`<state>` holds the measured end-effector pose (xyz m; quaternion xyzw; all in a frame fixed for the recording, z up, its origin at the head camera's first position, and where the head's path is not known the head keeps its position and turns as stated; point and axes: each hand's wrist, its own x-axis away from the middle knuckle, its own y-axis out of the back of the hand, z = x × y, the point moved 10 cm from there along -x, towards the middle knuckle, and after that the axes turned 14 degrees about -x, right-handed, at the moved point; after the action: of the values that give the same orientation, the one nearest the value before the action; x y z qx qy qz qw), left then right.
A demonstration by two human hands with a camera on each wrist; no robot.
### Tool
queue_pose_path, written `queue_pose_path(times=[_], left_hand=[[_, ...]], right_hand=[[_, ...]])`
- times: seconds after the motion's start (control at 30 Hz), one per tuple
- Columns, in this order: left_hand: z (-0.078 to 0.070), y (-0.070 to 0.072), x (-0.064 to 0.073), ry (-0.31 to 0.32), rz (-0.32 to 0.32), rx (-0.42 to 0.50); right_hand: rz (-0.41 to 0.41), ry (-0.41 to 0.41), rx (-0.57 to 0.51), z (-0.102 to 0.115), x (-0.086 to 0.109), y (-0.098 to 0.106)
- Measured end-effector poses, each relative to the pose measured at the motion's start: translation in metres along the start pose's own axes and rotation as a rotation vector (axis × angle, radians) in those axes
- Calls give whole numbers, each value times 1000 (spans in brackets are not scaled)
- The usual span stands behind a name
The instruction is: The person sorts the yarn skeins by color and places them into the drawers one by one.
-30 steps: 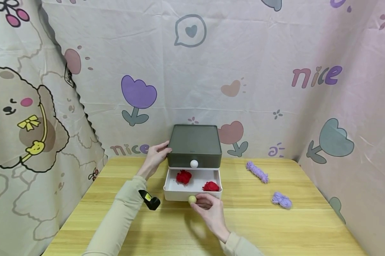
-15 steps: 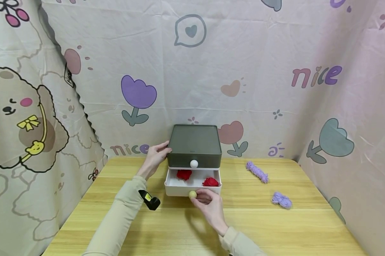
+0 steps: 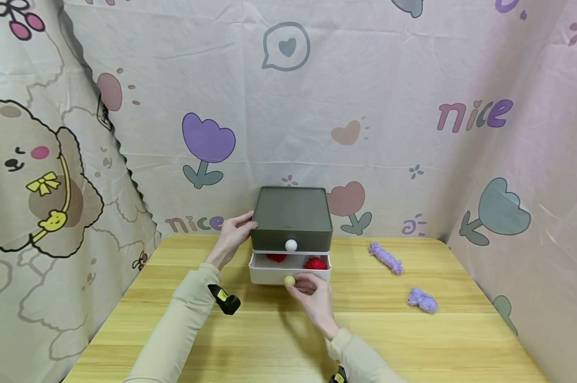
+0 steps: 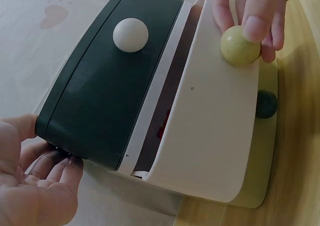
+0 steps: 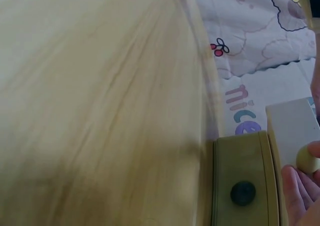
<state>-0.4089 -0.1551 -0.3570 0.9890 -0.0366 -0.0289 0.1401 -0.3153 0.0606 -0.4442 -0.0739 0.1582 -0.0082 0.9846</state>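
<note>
A small drawer box has a dark green top unit [image 3: 292, 210] with a round white knob [image 4: 131, 35]. Beneath it a white drawer [image 3: 288, 275] stands partly pulled out, with two red yarn bundles [image 3: 315, 263] inside, partly hidden under the top unit. My right hand [image 3: 315, 304] pinches the drawer's pale yellow knob [image 4: 240, 45] between thumb and fingers. At the box's left side, my left hand [image 3: 232, 239] rests its fingertips against the green unit's edge, thumb near the front corner in the left wrist view.
Two lilac yarn bundles lie on the wooden table to the right, a long one [image 3: 386, 257] and a shorter one [image 3: 422, 300]. A yellow-green bottom drawer with a dark green knob [image 5: 243, 193] sits below the white one. A printed cloth [image 3: 288, 106] hangs behind the table.
My right hand has moved away from me, and the white drawer has slid inward with it, so less of the red yarn shows. My left hand has stayed in place.
</note>
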Motion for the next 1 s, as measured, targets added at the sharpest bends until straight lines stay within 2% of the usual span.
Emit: queue_pose_path(times=[0.17, 0.47, 1.0], left_hand=[[1, 0, 0, 7, 1, 0], [1, 1, -1, -1, -3, 2], [0, 0, 0, -8, 9, -9]], right_hand=[[-24, -13, 39, 3, -5, -2], [12, 25, 37, 36, -8, -10], [6, 7, 34, 28, -21, -9]])
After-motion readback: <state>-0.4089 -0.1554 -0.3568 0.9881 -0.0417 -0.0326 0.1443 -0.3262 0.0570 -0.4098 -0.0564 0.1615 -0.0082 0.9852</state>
